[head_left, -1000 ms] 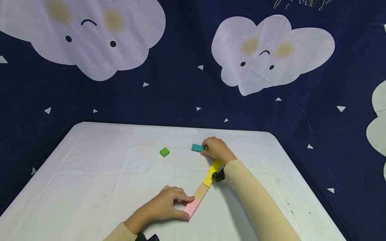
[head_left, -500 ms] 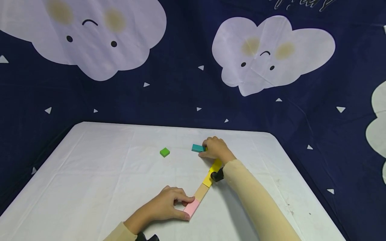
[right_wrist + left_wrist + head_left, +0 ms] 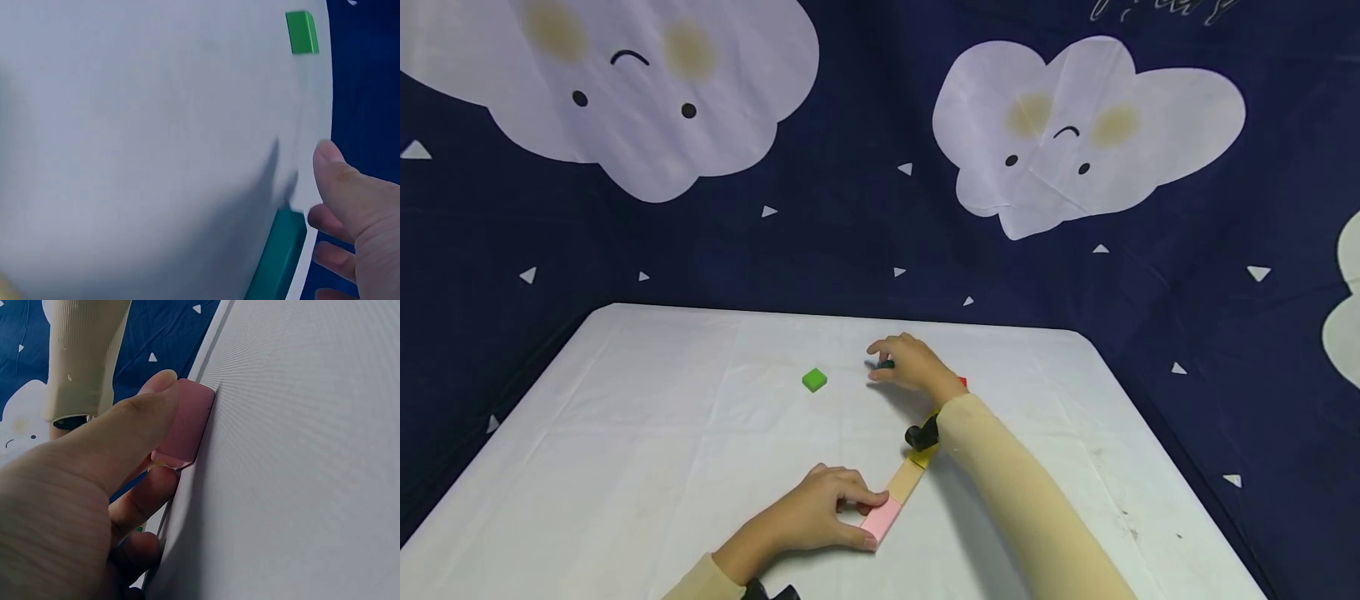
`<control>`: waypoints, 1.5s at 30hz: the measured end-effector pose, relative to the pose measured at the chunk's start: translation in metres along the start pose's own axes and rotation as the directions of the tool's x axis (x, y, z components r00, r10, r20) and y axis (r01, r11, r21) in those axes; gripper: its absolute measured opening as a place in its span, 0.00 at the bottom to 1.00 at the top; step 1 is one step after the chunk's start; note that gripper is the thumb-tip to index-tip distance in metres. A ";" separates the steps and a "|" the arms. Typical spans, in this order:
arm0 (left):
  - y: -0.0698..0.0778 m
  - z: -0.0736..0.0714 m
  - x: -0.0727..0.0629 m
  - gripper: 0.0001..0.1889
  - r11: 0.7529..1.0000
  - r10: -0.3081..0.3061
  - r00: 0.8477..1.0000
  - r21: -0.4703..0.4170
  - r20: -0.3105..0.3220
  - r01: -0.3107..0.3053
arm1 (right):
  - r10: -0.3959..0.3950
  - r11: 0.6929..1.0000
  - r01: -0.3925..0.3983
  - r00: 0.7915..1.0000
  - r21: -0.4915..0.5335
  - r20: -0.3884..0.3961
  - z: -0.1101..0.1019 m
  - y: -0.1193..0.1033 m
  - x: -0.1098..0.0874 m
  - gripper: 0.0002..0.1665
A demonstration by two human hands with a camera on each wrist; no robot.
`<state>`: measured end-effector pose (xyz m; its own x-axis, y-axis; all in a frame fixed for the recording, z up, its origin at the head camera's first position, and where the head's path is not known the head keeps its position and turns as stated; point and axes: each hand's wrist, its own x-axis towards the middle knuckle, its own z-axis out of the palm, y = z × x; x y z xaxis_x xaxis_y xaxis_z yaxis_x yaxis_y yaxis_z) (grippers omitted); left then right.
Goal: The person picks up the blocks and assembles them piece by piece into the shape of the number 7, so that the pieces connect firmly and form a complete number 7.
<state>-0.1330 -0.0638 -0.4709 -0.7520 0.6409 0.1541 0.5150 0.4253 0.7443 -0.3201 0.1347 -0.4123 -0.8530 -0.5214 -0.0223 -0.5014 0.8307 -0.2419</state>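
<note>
My left hand [image 3: 812, 510] pinches the pink block [image 3: 882, 521] between thumb and fingers, at the near end of a slanting row. Beyond it in that row come a tan block [image 3: 905, 481] and a yellow block [image 3: 923, 457], the latter partly behind my right wrist. Farther out, my right hand [image 3: 913, 364] hovers over the teal block [image 3: 278, 256], thumb and fingers apart. In the right wrist view the teal block lies alongside these fingers, ungripped; in the head view the hand hides nearly all of it. A red block [image 3: 962, 382] peeks out behind the right wrist.
A green block [image 3: 815, 381] lies alone on the white-covered table [image 3: 647, 433], left of my right hand. Behind the table's far edge hangs a dark blue cloth [image 3: 850, 242] printed with clouds. My right sleeve [image 3: 1022, 492] crosses over the table's right side.
My right hand has moved left from the teal block's right end to over the block, with its fingers spreading. The red block has come into sight. My left hand stays on the pink block.
</note>
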 end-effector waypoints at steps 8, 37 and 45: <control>0.001 0.000 -0.001 0.28 1.000 0.002 1.000 -0.003 -0.004 -0.002 | -0.011 0.996 0.006 0.998 0.085 0.060 0.008 -0.023 0.009 0.30; 0.003 0.003 0.000 0.27 1.000 0.025 1.000 -0.018 -0.005 -0.025 | -0.144 0.987 0.134 0.982 0.090 0.121 0.020 -0.062 0.024 0.27; 0.003 0.001 -0.001 0.27 1.000 0.020 1.000 0.008 0.002 -0.020 | -0.130 0.990 0.125 0.987 0.064 0.094 0.024 -0.062 0.027 0.27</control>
<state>-0.1305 -0.0624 -0.4692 -0.7405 0.6507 0.1681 0.5336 0.4172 0.7357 -0.3082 0.0645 -0.4212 -0.7630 -0.6412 -0.0818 -0.5935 0.7451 -0.3041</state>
